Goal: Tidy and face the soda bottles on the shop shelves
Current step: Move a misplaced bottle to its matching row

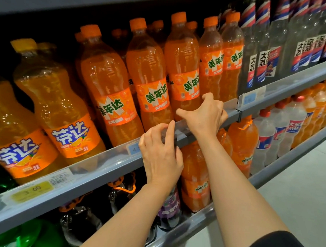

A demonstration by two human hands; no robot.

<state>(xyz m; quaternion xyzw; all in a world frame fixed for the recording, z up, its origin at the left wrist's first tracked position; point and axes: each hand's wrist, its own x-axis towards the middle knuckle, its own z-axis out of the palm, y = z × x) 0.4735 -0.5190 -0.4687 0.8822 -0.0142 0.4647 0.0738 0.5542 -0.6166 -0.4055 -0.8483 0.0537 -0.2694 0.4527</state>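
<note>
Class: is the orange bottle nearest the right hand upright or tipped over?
Upright: the orange bottle stands on its base, cap on top, by the right hand.
</note>
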